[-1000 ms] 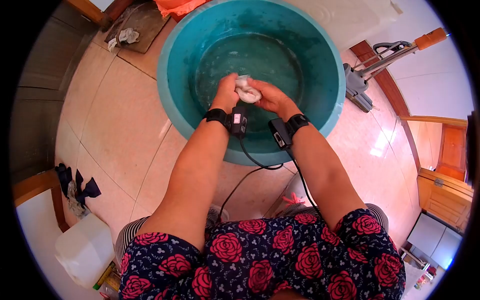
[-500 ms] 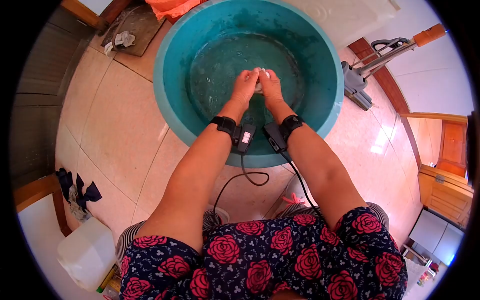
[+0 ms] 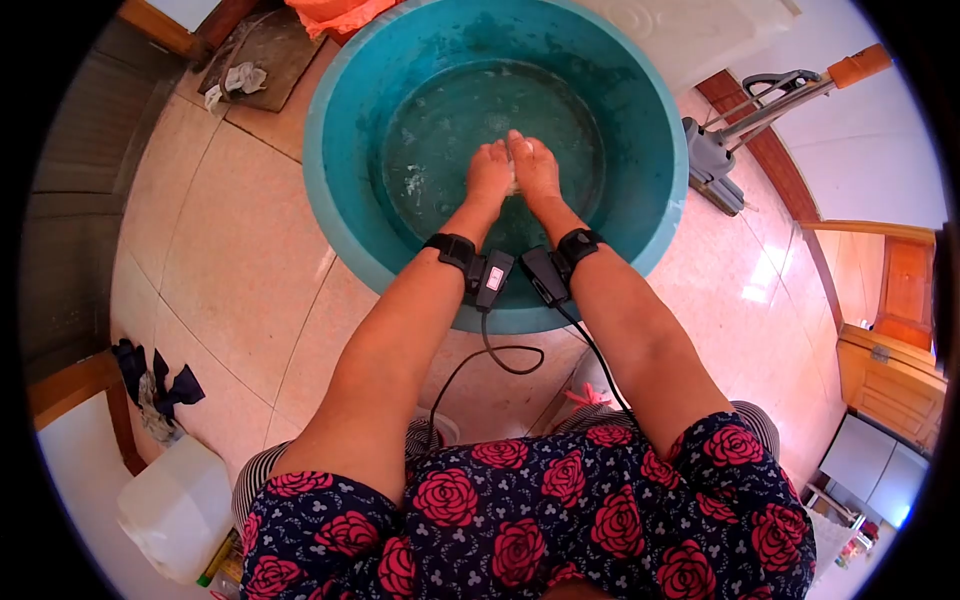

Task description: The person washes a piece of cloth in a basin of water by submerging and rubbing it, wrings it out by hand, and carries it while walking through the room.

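A large round teal basin (image 3: 322,170) stands on the floor, with shallow water (image 3: 430,130) and white foam at its bottom. Over this water my left hand (image 3: 487,174) and my right hand (image 3: 537,170) are pressed side by side, fingers curled in. A small whitish, cloth-like thing (image 3: 514,184) shows in the gap between them; most of it is hidden by my palms and fingers. Both hands are closed on it. Each wrist carries a black strap with a small box and a cable.
Beyond the basin, an orange cloth (image 3: 345,14) lies at the top left. A grey mop head with a metal pole (image 3: 712,160) leans on the right. To the left are a brown mat (image 3: 268,75) with a crumpled rag, dark cloths (image 3: 180,385) and a whitish plastic jug (image 3: 175,508).
My hands have shifted slightly and turned closer around the whitish thing, so less of it shows. Fresh white foam floats on the water left of my left hand.
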### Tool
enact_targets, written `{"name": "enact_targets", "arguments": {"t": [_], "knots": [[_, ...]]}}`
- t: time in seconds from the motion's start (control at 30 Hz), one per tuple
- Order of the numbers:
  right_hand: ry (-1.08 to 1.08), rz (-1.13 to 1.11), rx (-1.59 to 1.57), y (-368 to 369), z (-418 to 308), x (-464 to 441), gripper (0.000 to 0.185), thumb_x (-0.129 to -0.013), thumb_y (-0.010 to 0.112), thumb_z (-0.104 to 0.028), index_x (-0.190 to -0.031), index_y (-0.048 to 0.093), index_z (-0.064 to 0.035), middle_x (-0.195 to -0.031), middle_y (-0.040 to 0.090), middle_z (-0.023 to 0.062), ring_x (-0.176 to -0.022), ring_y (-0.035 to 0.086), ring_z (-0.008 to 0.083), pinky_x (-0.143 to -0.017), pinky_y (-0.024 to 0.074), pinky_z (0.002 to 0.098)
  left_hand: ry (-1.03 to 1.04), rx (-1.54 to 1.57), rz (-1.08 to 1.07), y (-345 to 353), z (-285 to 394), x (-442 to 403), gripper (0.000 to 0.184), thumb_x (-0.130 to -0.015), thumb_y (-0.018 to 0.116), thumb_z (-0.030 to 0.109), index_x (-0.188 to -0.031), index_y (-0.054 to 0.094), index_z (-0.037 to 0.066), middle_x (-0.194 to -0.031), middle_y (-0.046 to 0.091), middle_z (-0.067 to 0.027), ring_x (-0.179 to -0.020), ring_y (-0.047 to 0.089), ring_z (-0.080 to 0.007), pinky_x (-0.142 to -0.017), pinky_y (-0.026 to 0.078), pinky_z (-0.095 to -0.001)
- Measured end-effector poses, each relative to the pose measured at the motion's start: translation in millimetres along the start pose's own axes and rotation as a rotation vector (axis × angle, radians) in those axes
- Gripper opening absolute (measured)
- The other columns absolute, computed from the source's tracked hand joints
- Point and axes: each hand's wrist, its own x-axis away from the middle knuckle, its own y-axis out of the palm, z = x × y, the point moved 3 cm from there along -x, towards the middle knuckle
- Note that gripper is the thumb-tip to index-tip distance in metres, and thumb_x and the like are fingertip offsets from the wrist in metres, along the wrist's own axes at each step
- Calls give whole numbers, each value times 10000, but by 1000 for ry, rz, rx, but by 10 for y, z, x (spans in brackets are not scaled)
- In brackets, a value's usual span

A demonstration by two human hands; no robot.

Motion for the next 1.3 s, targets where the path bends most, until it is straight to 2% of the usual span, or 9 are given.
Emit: {"name": "enact_targets", "arguments": {"t": [0.17, 0.37, 0.47, 0.57, 0.77, 0.87, 0.97, 1.1, 1.3], "knots": [[241, 270, -462, 14, 473, -187, 252, -741, 625, -107, -969, 555, -26, -875, 597, 109, -810, 564, 174, -723, 440, 293, 3, 220, 309, -114, -384, -253, 200, -796, 515, 73, -987, 467, 43, -903, 561, -119, -816, 557, -262, -747, 430, -364], [301, 160, 103, 75, 803, -187, 331, -728, 635, -122, -1048, 550, -113, -951, 599, 122, -881, 569, 280, -772, 448, 355, -331, -245, 64, -10, -941, -470, 439, -751, 572, 63, -1159, 415, 19, -1063, 519, -126, -956, 508, -263, -836, 402, -343], [415, -199, 162, 192, 866, -182, 321, -741, 620, -130, -1053, 551, -112, -945, 598, 104, -867, 571, 267, -760, 457, 353, -287, -19, 157, -98, -477, -153, 482, -764, 565, 179, -1200, 411, 38, -1082, 520, -113, -999, 503, -276, -843, 398, -357], [247, -477, -571, 306, 508, -15, 289, -761, 613, -165, -1039, 557, -110, -936, 593, 77, -862, 574, 221, -749, 463, 335, -610, 202, -122, -133, -298, -47, 423, -819, 491, 310, -1164, 443, 70, -1074, 526, -122, -993, 521, -282, -806, 433, -386], [233, -701, -916, 133, -144, 134, 328, -794, 612, -237, -1061, 524, -68, -950, 578, 53, -852, 563, 167, -737, 450, 302, -420, 912, -98, -200, -524, -326, 390, -878, 408, 361, -1074, 471, 30, -1010, 547, -134, -884, 568, -277, -738, 494, -396], [382, -299, -756, 93, 102, 61, 373, -815, 578, -322, -1070, 519, -55, -953, 574, 30, -872, 559, 184, -751, 448, 319, -311, 879, -222, -107, -211, -160, 320, -870, 443, 281, -1036, 487, 11, -938, 560, -128, -841, 566, -258, -685, 480, -366], [434, -365, -728, 279, 348, -73, 315, -848, 492, -385, -954, 563, -97, -944, 610, 60, -894, 576, 217, -763, 437, 374, -308, 603, -282, 106, -110, -23, 255, -846, 456, 213, -965, 525, -2, -899, 561, -117, -799, 551, -215, -625, 442, -337], [-101, 27, 381, -74, -223, 149, 439, -854, 397, -459, -871, 582, -60, -932, 594, 211, -860, 556, 408, -744, 438, 477, -324, 520, -65, 78, -19, 120, 276, -846, 441, 223, -943, 539, -16, -904, 574, -127, -784, 553, -223, -641, 434, -345], [-151, -114, 424, -45, -194, 76, 456, -874, 350, -453, -861, 588, -65, -909, 604, 193, -877, 553, 401, -728, 445, 465, -81, 109, -171, -17, 142, 80, 350, -869, 390, 269, -917, 555, -36, -884, 591, -150, -792, 562, -229, -677, 429, -345]]}}
